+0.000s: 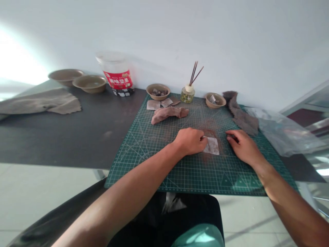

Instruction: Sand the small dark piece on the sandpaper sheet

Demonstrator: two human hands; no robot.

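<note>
My left hand (pixel 190 141) is closed at the left edge of a small whitish square piece (pixel 212 146) with dark smudges, paper or cloth. The piece lies on the green cutting mat (pixel 144 144), and reddish-brown dust stains the mat around it. To the right of the piece, apart from it, rests my right hand (pixel 243 145). Its fingers are curled with thumb and forefinger close together; anything between them is too small to make out. Beyond my left hand lies a crumpled pinkish-brown cloth (pixel 169 114).
Small squares (pixel 153 105) lie by a bowl of dark pieces (pixel 158 92). A reed diffuser (pixel 187 94), another bowl (pixel 215 101), a brown cloth (pixel 244 118) and a plastic bag (pixel 285 132) line the back and right. Leftward are a tub (pixel 117 77), bowls (pixel 89 84) and a grey cloth (pixel 43 102).
</note>
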